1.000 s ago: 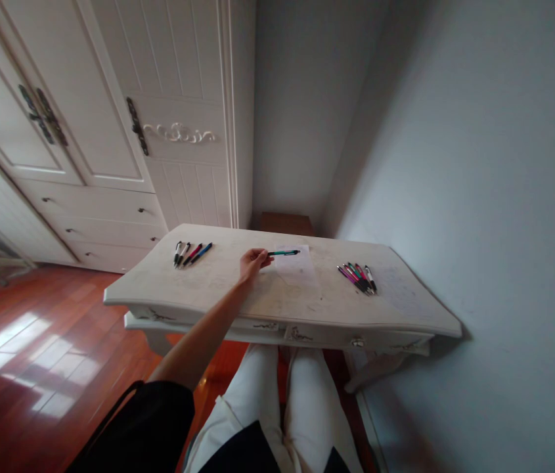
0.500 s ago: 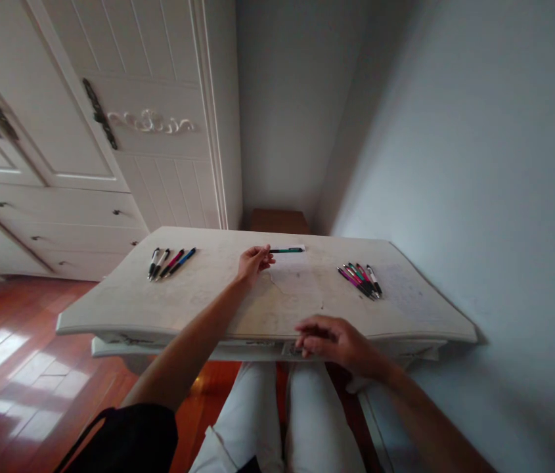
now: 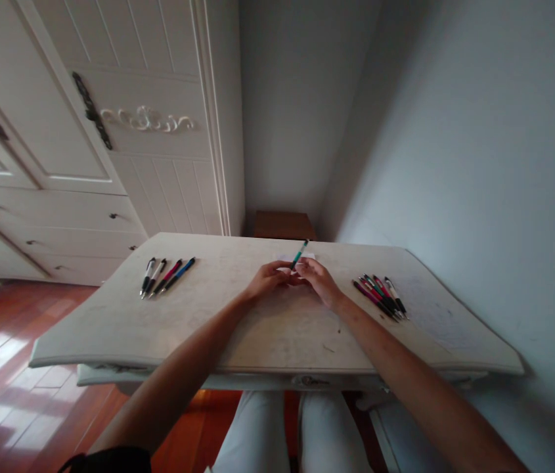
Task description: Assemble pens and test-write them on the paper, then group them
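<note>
A green and black pen (image 3: 300,252) is tilted up between my two hands, above the middle of the white table. My left hand (image 3: 270,280) has its fingers closed around the pen's lower part. My right hand (image 3: 321,282) meets it from the other side, thumb and fingers closed on the same lower part, which they hide. Behind the hands lies a white paper (image 3: 310,256), mostly covered by them.
Several pens (image 3: 166,276) lie side by side on the left of the white table (image 3: 208,328). Another bunch of pens (image 3: 380,295) rests at the right, beside a sheet with faint writing (image 3: 435,312). A white wardrobe (image 3: 169,177) stands behind on the left; a wall (image 3: 494,164) bounds the right.
My right hand has come up from the table's front edge to the pen. My left hand has brought the pen slightly nearer, and the pen has turned from level to tilted up.
</note>
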`<state>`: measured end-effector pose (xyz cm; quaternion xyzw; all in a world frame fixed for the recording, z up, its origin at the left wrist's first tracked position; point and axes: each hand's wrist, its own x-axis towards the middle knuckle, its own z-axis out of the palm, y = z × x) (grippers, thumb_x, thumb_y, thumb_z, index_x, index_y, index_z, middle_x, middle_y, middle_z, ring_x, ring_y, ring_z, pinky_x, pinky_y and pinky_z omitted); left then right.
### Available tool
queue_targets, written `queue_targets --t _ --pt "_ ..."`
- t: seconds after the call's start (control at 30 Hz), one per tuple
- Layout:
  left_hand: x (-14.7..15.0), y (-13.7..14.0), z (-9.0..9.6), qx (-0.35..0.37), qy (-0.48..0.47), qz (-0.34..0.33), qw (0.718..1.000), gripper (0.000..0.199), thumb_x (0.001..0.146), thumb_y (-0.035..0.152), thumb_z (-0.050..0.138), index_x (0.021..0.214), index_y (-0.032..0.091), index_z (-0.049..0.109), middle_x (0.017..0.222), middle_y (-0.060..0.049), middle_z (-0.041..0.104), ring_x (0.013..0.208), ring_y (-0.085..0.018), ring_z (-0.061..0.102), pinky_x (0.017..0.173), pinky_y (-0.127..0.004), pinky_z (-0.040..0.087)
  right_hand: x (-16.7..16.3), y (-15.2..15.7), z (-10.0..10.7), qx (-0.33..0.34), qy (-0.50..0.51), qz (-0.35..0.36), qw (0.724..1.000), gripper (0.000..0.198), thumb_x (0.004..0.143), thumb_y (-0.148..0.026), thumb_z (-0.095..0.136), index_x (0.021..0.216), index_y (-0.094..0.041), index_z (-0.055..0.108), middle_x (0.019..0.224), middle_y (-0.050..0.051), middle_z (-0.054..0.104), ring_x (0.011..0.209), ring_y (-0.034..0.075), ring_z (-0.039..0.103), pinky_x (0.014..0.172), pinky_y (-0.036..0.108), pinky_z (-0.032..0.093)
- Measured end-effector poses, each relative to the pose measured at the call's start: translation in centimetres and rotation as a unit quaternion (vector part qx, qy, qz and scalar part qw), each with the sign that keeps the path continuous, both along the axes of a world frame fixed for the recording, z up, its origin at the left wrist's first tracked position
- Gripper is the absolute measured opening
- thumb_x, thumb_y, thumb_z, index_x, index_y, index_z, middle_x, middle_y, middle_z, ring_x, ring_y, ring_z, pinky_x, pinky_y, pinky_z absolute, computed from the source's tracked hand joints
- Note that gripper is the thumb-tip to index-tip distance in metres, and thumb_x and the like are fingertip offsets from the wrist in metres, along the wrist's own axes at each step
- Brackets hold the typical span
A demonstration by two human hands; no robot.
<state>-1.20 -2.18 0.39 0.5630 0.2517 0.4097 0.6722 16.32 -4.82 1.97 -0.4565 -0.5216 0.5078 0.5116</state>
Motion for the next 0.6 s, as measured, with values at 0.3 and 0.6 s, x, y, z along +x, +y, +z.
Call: queue_targets --t 0.3,0.6 --pt "1.0 -0.9 0.1 0.074 0.073 0.042 0.994 0.038 0.074 0.045 0.074 0.093 0.015 0.064 0.080 -0.009 0.071 0.072 -0.021 0.069 0.062 -0.026 0.051 -0.5 2.6 -1.3 0.025 0.064 0.056 0.996 0.065 0.068 -0.040 0.080 0.126 -0.020 0.056 0.077 -0.002 0.067 0.073 0.014 0.064 0.066 0.024 0.050" --pt "0.8 -0.2 -0.1 0.066 0.082 0.014 0.994 0.042 0.072 0.047 0.076 0.093 0.013 0.061 0.077 -0.005 0.068 0.065 -0.017 0.065 0.060 -0.026 0.050 -0.2 1.2 -0.6 0.024 0.104 0.073 0.992 0.110 0.072 -0.031 0.079 0.155 -0.026 0.008 0.089 0.000 0.072 0.078 0.015 0.067 0.074 0.027 0.052"
